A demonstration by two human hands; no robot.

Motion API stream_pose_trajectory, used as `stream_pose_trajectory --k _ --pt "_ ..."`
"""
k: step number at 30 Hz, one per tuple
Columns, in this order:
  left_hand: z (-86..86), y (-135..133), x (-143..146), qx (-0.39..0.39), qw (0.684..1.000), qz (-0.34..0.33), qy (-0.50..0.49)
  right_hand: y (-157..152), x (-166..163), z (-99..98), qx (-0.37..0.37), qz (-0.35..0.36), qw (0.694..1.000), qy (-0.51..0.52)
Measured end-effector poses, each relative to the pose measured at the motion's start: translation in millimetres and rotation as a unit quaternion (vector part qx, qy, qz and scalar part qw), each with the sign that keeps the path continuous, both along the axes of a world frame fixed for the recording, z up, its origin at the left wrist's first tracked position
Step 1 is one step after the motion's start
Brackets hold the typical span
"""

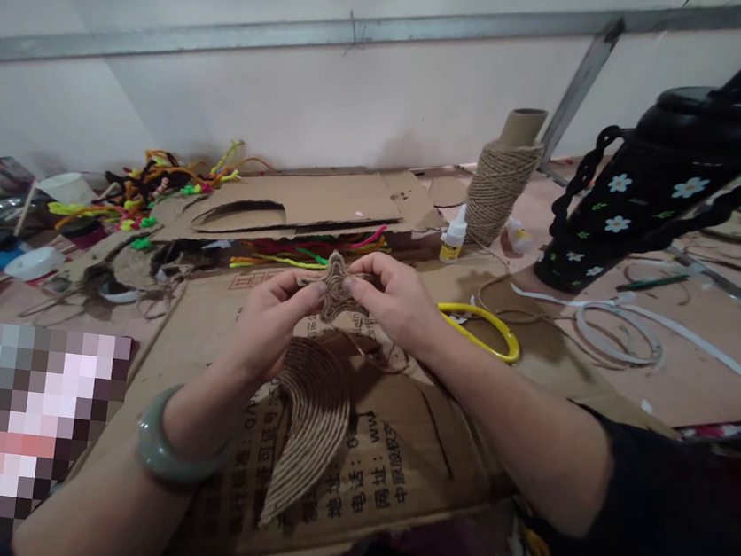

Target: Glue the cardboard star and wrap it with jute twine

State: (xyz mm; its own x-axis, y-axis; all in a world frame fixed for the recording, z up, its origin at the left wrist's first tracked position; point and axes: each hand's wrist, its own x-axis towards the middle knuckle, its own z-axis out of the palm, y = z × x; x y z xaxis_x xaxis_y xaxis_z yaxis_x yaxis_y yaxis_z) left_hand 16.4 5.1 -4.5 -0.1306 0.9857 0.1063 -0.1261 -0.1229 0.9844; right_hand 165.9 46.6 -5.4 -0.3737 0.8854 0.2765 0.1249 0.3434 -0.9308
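Between both hands is a small star (337, 288) made of coiled brown twine, raised above a printed cardboard sheet (431, 508). My left hand (276, 316) pinches its left side between thumb and fingers. On the other side my right hand (391, 298) grips the star, its thumb pressed on the front. Below them a crescent (317, 424) of twine rows lies on the cardboard, its upper end partly covered by my left hand. A loose strand of twine (394, 363) curls under my right hand. Yellow-handled scissors (504, 336) rest beside my right wrist, their blades out of sight.
A glue bottle (454, 237) stands before a large twine spool (500, 181). To the right rises a black flowered tumbler (641, 188). White tape (618, 333) coils on the table. Colourful pipe cleaners (153, 186) and cut cardboard (339, 199) spread across the back left.
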Motion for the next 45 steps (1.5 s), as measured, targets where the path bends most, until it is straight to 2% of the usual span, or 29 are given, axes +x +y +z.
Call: stream_pose_trajectory --k 6,10,13,18,23,29,35,39,45 --pt "1.7 1.2 -1.5 0.004 1.000 -0.005 0.028 0.9 1.3 2.6 -0.013 0.035 0.999 -0.027" --pt "4.4 -0.7 0.6 -0.018 1.000 -0.010 0.020 1.2 0.3 4.3 -0.009 0.019 0.999 -0.041" --pt "5.5 -0.8 1.5 -0.009 1.000 0.017 0.002 1.9 -0.5 3.3 -0.009 0.013 1.000 -0.026" --pt "4.5 1.6 -0.7 0.006 0.999 0.053 0.005 2.9 0.7 1.9 -0.026 0.043 0.999 -0.021" --pt "4.8 1.3 -0.5 0.013 0.999 0.044 0.011 4.0 1.1 0.8 -0.020 0.032 0.999 -0.022" --pt "1.9 1.1 -0.9 -0.029 0.998 -0.015 0.045 4.8 -0.6 -0.3 -0.026 0.022 0.999 0.018" --pt "3.1 2.6 -2.4 -0.005 0.998 0.018 0.058 5.6 1.0 -0.7 -0.025 0.052 0.998 -0.031" --pt "3.3 1.9 -1.0 -0.015 0.998 0.016 0.051 6.4 1.6 -1.0 -0.007 0.039 0.998 -0.043" --pt "-3.3 3.4 -3.0 -0.013 0.999 -0.018 0.026 6.2 -0.6 -0.5 -0.062 0.071 0.995 0.029"
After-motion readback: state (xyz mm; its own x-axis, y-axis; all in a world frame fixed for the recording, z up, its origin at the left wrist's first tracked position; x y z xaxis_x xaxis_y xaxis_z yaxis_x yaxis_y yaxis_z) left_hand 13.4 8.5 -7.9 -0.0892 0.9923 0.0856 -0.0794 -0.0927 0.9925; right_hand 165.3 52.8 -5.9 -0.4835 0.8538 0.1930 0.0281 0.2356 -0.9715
